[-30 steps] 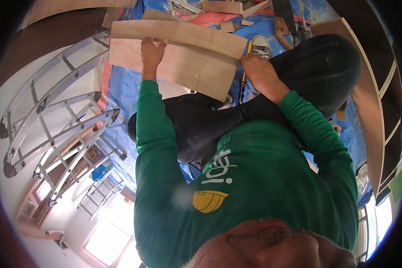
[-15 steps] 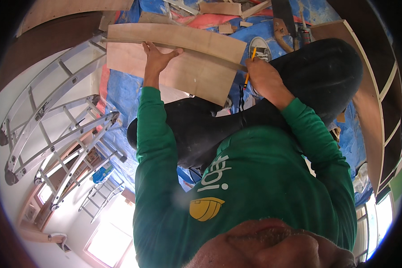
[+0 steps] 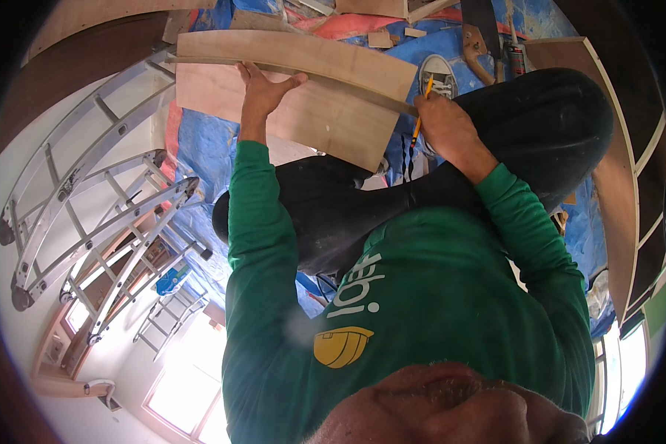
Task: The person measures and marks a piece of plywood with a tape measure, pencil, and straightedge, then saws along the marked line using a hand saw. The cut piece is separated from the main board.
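A broad plywood panel (image 3: 311,111) lies in front of me, with a long, thin wooden strip (image 3: 325,75) running across it. Against the strip, toward its left part, rest the fingertips of my left hand (image 3: 265,92); its thumb is spread wide and the hand is not wrapped round the wood. My right hand (image 3: 450,129) is closed round a yellow pencil (image 3: 427,92) near the strip's right end. That pencil stands almost upright in the picture, beside the panel's right edge. Some fingers of the right hand are hidden from view.
Blue plastic sheeting (image 3: 211,144) covers the floor. Offcuts (image 3: 381,39), a handsaw (image 3: 475,50) and a caulk tube (image 3: 516,59) lie ahead. A curved plywood frame (image 3: 620,177) stands at the right. Aluminium ladders (image 3: 89,244) fill the left side. My shoe (image 3: 438,74) is beside the right hand.
My right hand and the pencil sit slightly farther right and lower in the picture. More of the shoe shows. The left hand keeps its place on the strip.
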Tool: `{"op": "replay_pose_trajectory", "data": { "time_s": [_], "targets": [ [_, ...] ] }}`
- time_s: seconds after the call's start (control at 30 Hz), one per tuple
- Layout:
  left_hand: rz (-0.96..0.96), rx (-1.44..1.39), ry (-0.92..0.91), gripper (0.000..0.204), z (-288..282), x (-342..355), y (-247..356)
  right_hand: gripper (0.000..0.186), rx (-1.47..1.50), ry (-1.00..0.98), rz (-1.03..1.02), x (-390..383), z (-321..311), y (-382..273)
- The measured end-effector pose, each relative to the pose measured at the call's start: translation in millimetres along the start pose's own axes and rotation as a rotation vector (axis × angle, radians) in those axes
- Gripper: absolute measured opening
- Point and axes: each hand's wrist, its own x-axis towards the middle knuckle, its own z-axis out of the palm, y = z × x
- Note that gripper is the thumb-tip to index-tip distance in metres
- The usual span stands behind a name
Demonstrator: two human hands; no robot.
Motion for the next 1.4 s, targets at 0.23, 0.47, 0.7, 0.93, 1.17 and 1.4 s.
{"op": "replay_pose_trajectory", "data": {
  "time_s": [0.23, 0.47, 0.7, 0.93, 1.17, 1.4],
  "targets": [
    [0.006, 0.015, -0.006, 0.171, -0.3, 0.6, 0.1, 0.017, 0.002, -0.033, 0.031, 3.0, 4.3, 1.8],
    [0.012, 0.023, 0.009, 0.172, 2.5, 1.5, -2.1, 0.019, -0.018, 0.081, -0.013, -11.8, -25.9, -12.3],
    [-0.007, 0.014, 0.001, 0.175, 3.3, 3.4, -0.2, 0.024, 0.663, 0.249, -0.168, 31.7, -47.8, -49.2],
    [0.031, -0.015, 0.038, 0.171, 3.6, 1.9, -1.6, 0.029, 0.696, -0.012, -0.325, 136.4, -5.6, -41.6],
    [0.023, -0.008, 0.024, 0.173, 4.2, 4.0, -3.4, 0.033, 0.274, -0.155, -0.187, 90.7, -53.8, -19.3],
    [0.062, -0.020, 0.036, 0.170, 5.2, 2.6, -2.9, 0.030, -0.082, -0.194, -0.134, 9.8, -59.6, 31.2]
  ]
}}
